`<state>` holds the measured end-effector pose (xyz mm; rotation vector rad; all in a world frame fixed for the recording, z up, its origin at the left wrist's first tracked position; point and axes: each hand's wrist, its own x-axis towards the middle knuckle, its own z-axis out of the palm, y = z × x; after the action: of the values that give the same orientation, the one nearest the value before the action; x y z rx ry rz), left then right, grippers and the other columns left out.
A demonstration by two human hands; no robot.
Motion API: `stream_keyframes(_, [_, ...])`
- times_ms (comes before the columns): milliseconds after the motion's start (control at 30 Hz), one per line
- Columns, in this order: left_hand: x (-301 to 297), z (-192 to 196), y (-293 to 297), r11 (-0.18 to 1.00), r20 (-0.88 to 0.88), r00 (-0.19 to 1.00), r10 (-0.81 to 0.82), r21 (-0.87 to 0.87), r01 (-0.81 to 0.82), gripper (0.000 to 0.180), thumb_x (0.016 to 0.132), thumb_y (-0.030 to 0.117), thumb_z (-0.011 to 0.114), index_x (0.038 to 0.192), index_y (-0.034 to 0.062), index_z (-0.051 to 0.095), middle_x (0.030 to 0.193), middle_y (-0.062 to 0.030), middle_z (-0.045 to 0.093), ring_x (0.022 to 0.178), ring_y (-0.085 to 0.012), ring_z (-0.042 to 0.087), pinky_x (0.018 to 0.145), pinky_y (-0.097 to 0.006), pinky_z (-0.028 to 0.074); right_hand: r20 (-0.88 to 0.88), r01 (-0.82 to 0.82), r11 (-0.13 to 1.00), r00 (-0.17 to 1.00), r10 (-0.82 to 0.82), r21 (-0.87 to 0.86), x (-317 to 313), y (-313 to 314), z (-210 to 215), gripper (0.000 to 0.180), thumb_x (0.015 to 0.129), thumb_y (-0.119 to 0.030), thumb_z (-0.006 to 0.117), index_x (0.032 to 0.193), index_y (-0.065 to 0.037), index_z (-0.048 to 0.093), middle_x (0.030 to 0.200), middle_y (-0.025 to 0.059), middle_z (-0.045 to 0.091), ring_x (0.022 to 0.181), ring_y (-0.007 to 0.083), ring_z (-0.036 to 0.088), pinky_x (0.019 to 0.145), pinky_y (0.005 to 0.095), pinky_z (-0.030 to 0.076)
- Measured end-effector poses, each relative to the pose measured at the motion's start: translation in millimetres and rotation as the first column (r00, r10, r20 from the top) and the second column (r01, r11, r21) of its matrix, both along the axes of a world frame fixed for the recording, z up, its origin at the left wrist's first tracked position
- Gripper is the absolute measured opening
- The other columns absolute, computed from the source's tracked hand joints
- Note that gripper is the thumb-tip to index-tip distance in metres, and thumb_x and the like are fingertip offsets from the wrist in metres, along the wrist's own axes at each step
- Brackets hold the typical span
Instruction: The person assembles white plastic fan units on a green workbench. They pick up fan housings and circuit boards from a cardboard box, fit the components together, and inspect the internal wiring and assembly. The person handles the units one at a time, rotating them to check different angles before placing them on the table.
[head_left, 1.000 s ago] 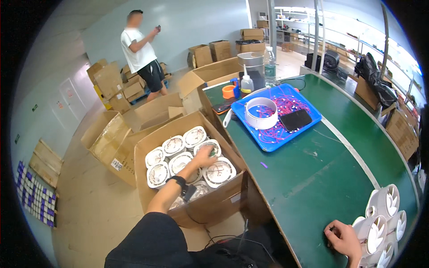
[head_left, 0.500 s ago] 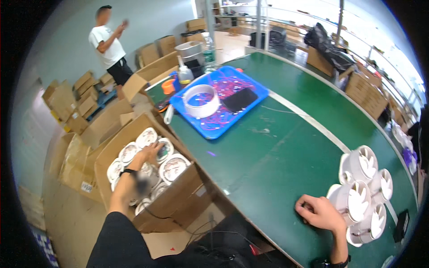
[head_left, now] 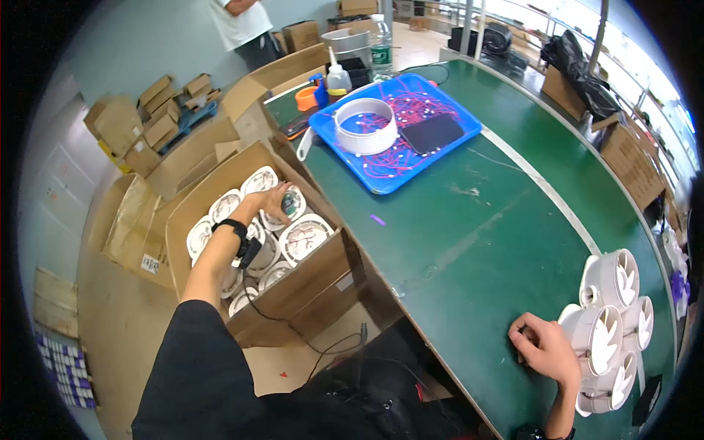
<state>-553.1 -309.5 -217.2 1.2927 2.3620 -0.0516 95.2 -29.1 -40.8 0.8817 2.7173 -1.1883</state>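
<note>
My left hand (head_left: 268, 201) reaches into an open cardboard box (head_left: 282, 317) packed with white round fan housings. Its fingers are wrapped over the edge of one housing (head_left: 294, 204), which has a greenish centre; part of the grip is hidden. Another housing (head_left: 306, 240) with thin wires across its face sits beside it, nearer to me. On the green table, my right hand (head_left: 546, 350) rests with its fingers curled in, and nothing shows in them. Just right of it stands a cluster of white fans (head_left: 603, 341) with pale blades, lying on their sides.
A blue tray (head_left: 381, 183) holds pink-red wires, a white ring (head_left: 365, 141) and a dark flat pad (head_left: 433, 133). Behind it stand a water bottle (head_left: 380, 55), a squeeze bottle (head_left: 338, 78) and a metal pot. Someone in a white shirt (head_left: 242, 23) stands beyond stacked cartons.
The view has swung, so the table and box sit differently in the picture. My left hand stays at the same housing in the box; my right hand still rests by the fans.
</note>
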Motion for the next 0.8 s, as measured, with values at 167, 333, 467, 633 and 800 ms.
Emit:
stream_keyframes(167, [9,-5,13,0.976,-0.112,0.993,0.027,-0.212,-0.051,0.141,0.049,0.062,0.083,0.152,0.0024,0.007,0.151,-0.0344,0.019,0.138,-0.0428,0.031,0.113,-0.044,0.032,0.049,0.051,0.997,0.998,-0.048,-0.066,-6,-3,6,0.013,0.088,-0.016,0.062,0.088,-0.003,0.061,0.054,0.0077,0.058,0.045,0.0155,0.055,0.047,0.0311,0.04])
stream_keyframes(333, [20,-1,14,0.992,-0.164,0.986,0.003,-0.12,-0.023,0.137,0.048,0.056,0.084,0.15,0.0005,0.011,0.146,-0.0378,0.026,0.136,-0.046,0.032,0.114,-0.045,0.03,0.008,0.022,0.999,1.0,-0.022,-0.029,-1,0,1,0.013,0.088,-0.016,0.062,0.087,-0.003,0.061,0.053,0.0089,0.057,0.045,0.0181,0.054,0.047,0.0332,0.04])
stream_keyframes(467, [25,9,-10,0.998,-0.196,0.98,-0.032,0.049,0.042,0.125,0.048,0.045,0.087,0.147,0.0072,0.022,0.136,-0.0376,0.038,0.129,-0.0494,0.039,0.109,-0.048,0.035,-0.002,-0.023,1.0,1.0,0.023,0.006,-6,0,6,0.013,0.088,-0.017,0.063,0.088,-0.004,0.062,0.053,0.0107,0.055,0.045,0.0226,0.053,0.047,0.0362,0.039])
stream_keyframes(633, [62,81,-28,0.911,-0.21,0.977,0.036,0.408,0.055,0.118,0.047,0.042,0.085,0.147,0.0178,0.028,0.128,-0.0303,0.042,0.119,-0.0471,0.044,0.105,-0.049,0.036,-0.002,-0.045,0.999,0.999,0.045,0.018,-5,1,8,0.016,0.088,-0.022,0.062,0.088,-0.006,0.064,0.053,0.0114,0.056,0.047,0.028,0.056,0.049,0.0391,0.041])
stream_keyframes(800, [115,172,-32,0.857,-0.113,0.987,-0.113,0.491,0.154,0.116,0.044,0.048,0.087,0.144,0.0142,0.039,0.143,-0.027,0.033,0.135,-0.0429,0.032,0.112,-0.049,0.028,0.001,-0.059,0.996,0.998,0.059,0.066,-2,3,10,0.017,0.088,-0.024,0.06,0.09,-0.008,0.064,0.059,0.0127,0.062,0.057,0.0332,0.062,0.056,0.0428,0.048])
